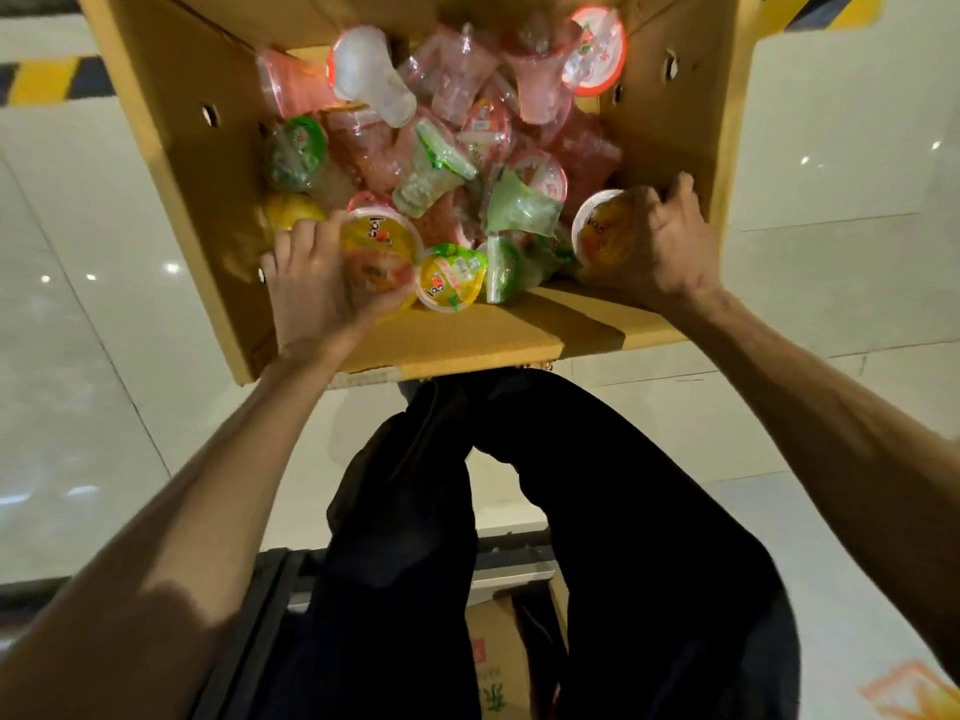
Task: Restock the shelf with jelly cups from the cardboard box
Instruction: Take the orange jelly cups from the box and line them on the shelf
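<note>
Jelly cups [447,163] fill the open cardboard box [171,163] in a loose heap of pink, green, yellow and clear ones, lying every way up. Around the box I see pale glossy floor tiles [831,304], with a yellow-and-black stripe [47,80] past its far left corner. Dark trousers [597,511] come up to the near edge, and a second carton [498,652] and a black frame [270,589] sit below them. The box's near flap [493,330] lies folded out under both wrists.

At the near left corner a yellow jelly cup [379,241] sits in the left hand [317,283], touching a green-lidded yellow cup [452,278] beside it. At the near right corner an orange jelly cup [602,231] is in the right hand [665,246], close against the box wall.

Both arms reach in over the near edge, backs of the hands up. The left fingers curl round the yellow cup's side; the right fingers wrap the orange cup.
</note>
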